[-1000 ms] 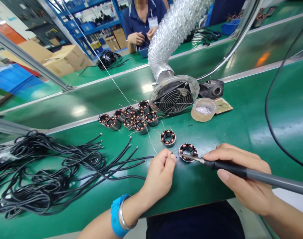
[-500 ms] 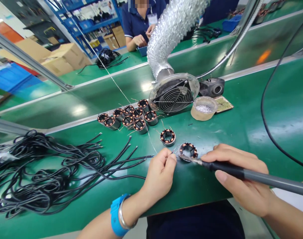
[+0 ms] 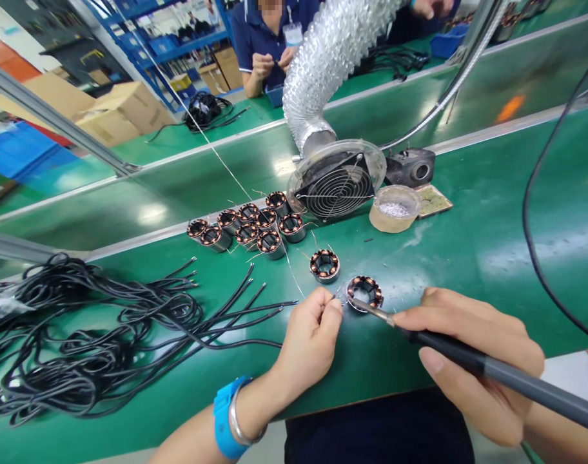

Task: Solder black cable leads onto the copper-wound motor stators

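The left hand (image 3: 316, 335) pinches fine wire ends (image 3: 340, 292) between thumb and forefinger, other fingers curled in. The right hand (image 3: 501, 335) grips a soldering iron (image 3: 449, 349) pen-style, its tip at the left rim of 1 copper-wound ring (image 3: 374, 288) lying on the green bench (image 3: 371, 361).

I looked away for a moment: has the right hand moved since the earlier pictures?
Yes, slightly. Judged against the fan grille, the right hand has shifted away from it, toward the person's body.
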`<state>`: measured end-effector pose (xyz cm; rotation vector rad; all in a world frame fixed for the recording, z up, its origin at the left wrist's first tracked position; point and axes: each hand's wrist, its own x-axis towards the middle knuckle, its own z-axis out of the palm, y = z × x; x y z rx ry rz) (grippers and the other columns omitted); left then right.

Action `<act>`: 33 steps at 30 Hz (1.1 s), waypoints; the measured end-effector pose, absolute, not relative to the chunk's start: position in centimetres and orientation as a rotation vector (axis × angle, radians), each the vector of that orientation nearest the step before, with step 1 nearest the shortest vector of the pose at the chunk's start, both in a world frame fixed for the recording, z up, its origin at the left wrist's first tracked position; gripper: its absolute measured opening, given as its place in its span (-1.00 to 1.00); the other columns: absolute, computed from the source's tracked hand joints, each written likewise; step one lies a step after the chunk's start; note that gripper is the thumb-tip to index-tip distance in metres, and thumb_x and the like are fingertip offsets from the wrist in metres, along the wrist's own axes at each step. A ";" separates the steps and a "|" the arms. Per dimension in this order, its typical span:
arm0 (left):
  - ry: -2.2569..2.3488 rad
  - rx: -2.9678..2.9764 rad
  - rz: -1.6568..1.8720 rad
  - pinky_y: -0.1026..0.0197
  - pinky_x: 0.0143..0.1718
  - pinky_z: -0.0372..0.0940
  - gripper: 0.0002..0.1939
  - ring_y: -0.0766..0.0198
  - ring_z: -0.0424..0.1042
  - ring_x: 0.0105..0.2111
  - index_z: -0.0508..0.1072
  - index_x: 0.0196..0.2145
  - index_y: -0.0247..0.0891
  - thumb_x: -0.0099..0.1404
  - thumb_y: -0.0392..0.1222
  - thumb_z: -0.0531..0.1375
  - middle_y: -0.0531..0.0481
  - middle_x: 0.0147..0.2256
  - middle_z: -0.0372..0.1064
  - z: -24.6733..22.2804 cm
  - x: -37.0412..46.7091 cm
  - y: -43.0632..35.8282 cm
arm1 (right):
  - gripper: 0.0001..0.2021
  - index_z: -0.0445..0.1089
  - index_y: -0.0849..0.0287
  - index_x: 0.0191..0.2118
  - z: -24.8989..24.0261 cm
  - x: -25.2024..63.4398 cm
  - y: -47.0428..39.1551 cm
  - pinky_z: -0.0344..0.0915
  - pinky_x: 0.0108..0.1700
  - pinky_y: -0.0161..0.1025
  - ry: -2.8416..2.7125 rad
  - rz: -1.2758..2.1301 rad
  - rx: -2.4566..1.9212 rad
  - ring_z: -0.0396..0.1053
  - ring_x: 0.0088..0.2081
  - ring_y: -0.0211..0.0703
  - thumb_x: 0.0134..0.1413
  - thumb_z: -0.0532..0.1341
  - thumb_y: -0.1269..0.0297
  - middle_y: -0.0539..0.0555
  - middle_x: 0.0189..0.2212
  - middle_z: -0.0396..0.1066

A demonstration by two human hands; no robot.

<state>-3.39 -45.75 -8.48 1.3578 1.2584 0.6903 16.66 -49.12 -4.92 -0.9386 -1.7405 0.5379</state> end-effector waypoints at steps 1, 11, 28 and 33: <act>1.256 1.358 0.690 0.32 -0.54 -0.06 -0.69 0.42 -0.05 -0.60 0.17 -0.47 -0.22 0.40 -0.04 0.01 0.20 -0.60 -0.04 -8.5 -3.4 -45.7 | -0.71 0.45 0.23 -0.13 -4.9 16.8 -49.1 0.20 -0.51 -0.24 -1.734 0.538 -0.941 0.25 -0.53 -0.25 0.02 0.13 0.52 0.05 -0.51 0.35; 1.250 1.335 0.688 0.32 -0.54 -0.07 -0.69 0.43 -0.07 -0.61 0.16 -0.47 -0.21 0.40 -0.05 0.01 0.21 -0.61 -0.07 -8.5 -3.4 -45.7 | -0.73 0.45 0.16 -0.10 -5.0 18.4 -47.7 0.27 -0.45 -0.20 -1.757 0.297 -0.997 0.35 -0.46 -0.19 0.06 0.16 0.48 0.06 -0.41 0.44; 1.216 1.246 0.694 0.33 -0.57 -0.10 -0.70 0.43 -0.11 -0.62 0.22 -0.44 -0.22 0.38 0.00 0.03 0.22 -0.61 -0.10 -8.8 -3.5 -45.8 | -0.85 0.35 0.13 -0.15 -7.9 18.0 -43.1 0.37 -0.34 -0.32 -1.965 0.198 -0.883 0.38 -0.42 -0.26 0.18 0.18 0.47 -0.03 -0.41 0.44; 1.141 1.182 0.690 0.34 -0.55 -0.07 -0.70 0.43 -0.08 -0.61 0.25 -0.42 -0.24 0.35 0.02 0.07 0.21 -0.60 -0.05 -8.0 -3.9 -44.9 | -0.77 0.29 0.16 -0.18 -8.0 15.1 -42.2 0.27 -0.39 -0.26 -2.141 0.343 -0.622 0.24 -0.44 -0.21 0.02 0.11 0.53 -0.01 -0.46 0.35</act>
